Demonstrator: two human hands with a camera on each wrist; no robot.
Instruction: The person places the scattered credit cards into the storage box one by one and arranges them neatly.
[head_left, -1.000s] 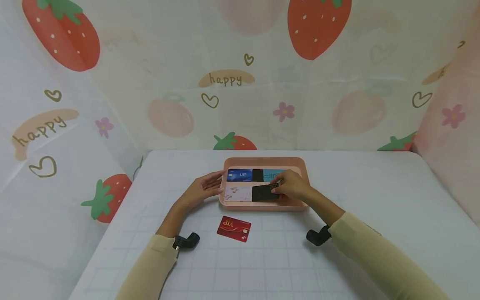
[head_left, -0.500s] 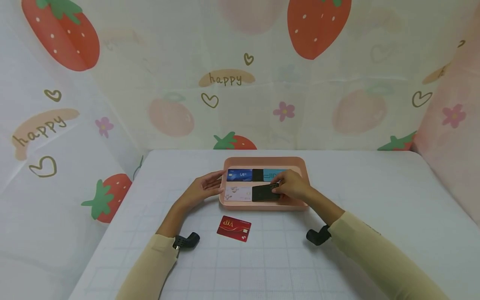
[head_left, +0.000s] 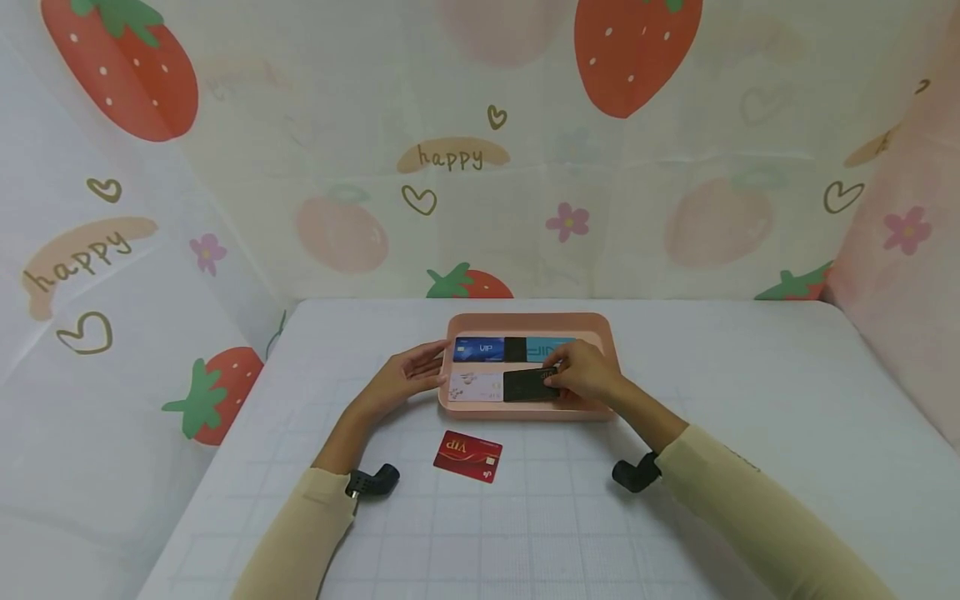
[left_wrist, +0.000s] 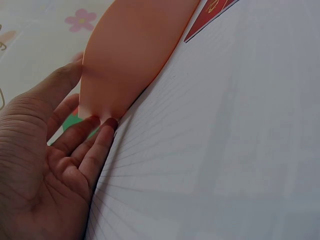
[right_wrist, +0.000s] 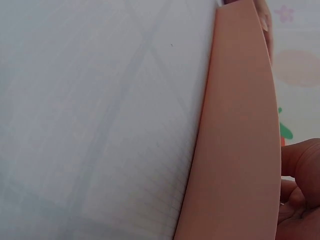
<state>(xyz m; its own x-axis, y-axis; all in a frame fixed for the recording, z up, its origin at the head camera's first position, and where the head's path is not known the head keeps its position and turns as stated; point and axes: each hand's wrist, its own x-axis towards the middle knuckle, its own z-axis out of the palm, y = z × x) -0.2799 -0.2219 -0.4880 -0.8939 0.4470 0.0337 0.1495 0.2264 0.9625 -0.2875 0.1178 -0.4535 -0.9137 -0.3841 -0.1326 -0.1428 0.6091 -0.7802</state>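
My right hand [head_left: 591, 372] pinches the right end of a black card [head_left: 528, 386] at the front of a pink tray [head_left: 528, 322]; the fingers cover that end. Against the tray's left end rest the lightly bent fingers of my left hand [head_left: 405, 377], the thumb up at the rim in the left wrist view. A white flowered card [head_left: 476, 387] lies left of the black one. Behind them is a row with a dark blue VIP card [head_left: 480, 350], a black piece [head_left: 515, 349] and a light blue card [head_left: 542, 348], partly hidden by my right hand.
A red VIP card [head_left: 468, 457] lies on the white gridded tabletop [head_left: 540, 533] in front of the tray. A curtain [head_left: 637, 225] printed with strawberries hangs behind the table's back edge. The tray's front wall [right_wrist: 235, 125] fills much of the right wrist view.
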